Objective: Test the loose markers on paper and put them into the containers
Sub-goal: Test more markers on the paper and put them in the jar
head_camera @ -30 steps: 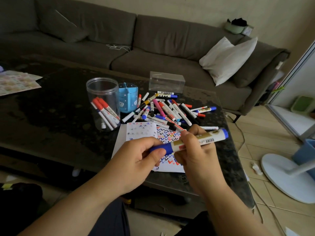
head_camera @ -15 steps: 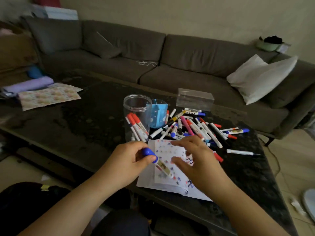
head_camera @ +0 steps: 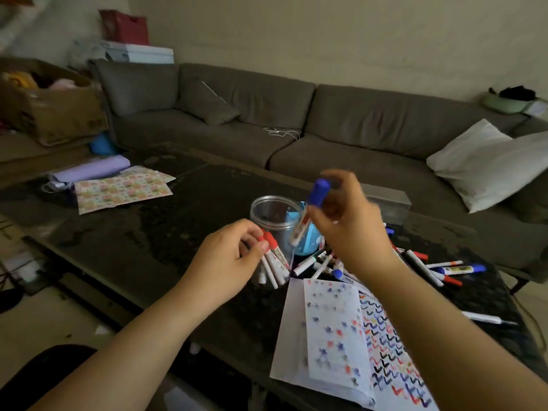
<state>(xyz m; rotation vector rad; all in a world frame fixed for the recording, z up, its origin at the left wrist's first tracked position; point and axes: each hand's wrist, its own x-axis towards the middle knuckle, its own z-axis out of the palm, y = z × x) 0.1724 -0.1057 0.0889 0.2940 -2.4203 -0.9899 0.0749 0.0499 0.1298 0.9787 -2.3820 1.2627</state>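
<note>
My right hand (head_camera: 353, 229) pinches a blue-capped marker (head_camera: 307, 215) near its cap. The marker hangs cap up, its lower end over the gap between the clear jar (head_camera: 268, 209) and the blue cup (head_camera: 308, 247). The jar holds several red-capped markers (head_camera: 274, 259). My left hand (head_camera: 225, 262) hovers at the jar's near side with loosely curled fingers and nothing in it. White paper (head_camera: 335, 330), covered with coloured test marks, lies at the table's front edge. A pile of loose markers (head_camera: 421, 265) lies behind the paper, partly hidden by my right arm.
A clear rectangular box (head_camera: 391, 203) stands behind my right hand. Patterned sheets (head_camera: 121, 189) and a purple roll (head_camera: 89, 170) lie at the dark table's far left. One marker (head_camera: 486, 318) lies alone at the right. A grey sofa runs behind the table.
The blue marker went from my left hand, low over the paper, to my right hand, which lifted it above the containers. My left hand let go and moved toward the jar.
</note>
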